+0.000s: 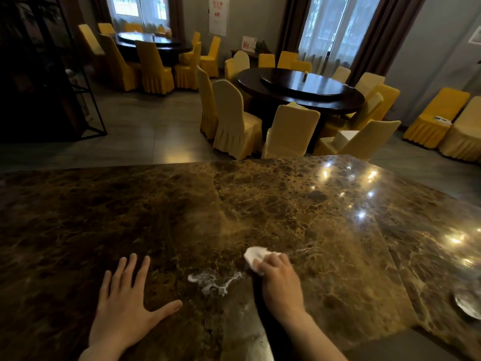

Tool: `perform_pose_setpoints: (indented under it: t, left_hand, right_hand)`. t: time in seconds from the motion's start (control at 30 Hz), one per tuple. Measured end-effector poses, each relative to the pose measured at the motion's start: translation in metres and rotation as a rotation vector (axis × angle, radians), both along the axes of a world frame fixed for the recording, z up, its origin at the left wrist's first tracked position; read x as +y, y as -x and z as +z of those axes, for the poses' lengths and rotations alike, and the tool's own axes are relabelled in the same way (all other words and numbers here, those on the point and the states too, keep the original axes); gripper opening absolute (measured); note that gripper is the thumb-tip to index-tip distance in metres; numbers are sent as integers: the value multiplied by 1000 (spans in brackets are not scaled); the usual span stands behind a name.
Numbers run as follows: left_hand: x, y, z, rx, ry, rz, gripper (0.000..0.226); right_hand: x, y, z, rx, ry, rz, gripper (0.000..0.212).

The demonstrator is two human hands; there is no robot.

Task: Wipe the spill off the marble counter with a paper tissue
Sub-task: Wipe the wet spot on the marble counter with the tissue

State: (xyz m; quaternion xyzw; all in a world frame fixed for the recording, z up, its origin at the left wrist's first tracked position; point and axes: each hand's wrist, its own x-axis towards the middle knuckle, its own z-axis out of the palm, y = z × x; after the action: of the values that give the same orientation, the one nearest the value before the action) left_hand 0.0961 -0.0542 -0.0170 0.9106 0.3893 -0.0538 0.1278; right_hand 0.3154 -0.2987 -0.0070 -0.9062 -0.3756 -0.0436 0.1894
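Both bare forearms come in from the bottom edge, at about 6 o'clock. Left hand point(125, 306) lies flat, palm down, on the glossy brown veined marble counter point(299, 204), its fingers and thumb spread wide and holding nothing. Right hand point(279, 281), toward 5 o'clock of the view's centre, is curled over a crumpled white paper tissue point(256, 256), fingers bunched on its near part and pressing it onto the stone; the tissue's far end sticks out past the fingertips at about 11 o'clock from the hand.

Between the two hands, just beside the right one at its 9 o'clock, sits the spill point(213, 281), a thin whitish streaky smear of liquid with ragged arms. The tissue is near its right tip; whether it touches it I cannot tell.

At 4 o'clock, by the frame's right edge, a shiny round metal object point(468, 304) rests on the counter, partly cut off.

Beyond the counter's far edge, at 1 o'clock, stands a dark round wooden dining table point(302, 93) ringed by chairs in yellow skirted fabric covers point(234, 118). A second such table point(153, 43) stands at 11 o'clock near a curtained window point(140, 9).
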Motion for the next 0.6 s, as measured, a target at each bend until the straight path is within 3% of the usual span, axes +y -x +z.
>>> perform_pose_setpoints:
  t: [0.13, 0.2, 0.3, 0.37, 0.47, 0.6]
  left_hand:
    - [0, 0, -1, -2, -5, -1, 137]
    - [-1, -1, 0, -1, -2, -7, 138]
    - [-4, -1, 2, -10, -8, -13, 140]
    - [-4, -1, 3, -11, -11, -12, 140]
    - [-3, -2, 3, 2, -18, -15, 139]
    - [-2, -1, 1, 13, -8, -13, 139]
  right_hand:
    - [-6, 23, 5, 34, 32, 241, 8]
    - [-13, 4, 14, 68, -13, 113, 16]
    - [-34, -52, 27, 82, -179, -265, 31]
    - [-51, -86, 31, 66, -103, -419, 34]
    - [-61, -105, 24, 112, 22, -453, 28]
    - [-42, -82, 14, 123, -74, -390, 17]
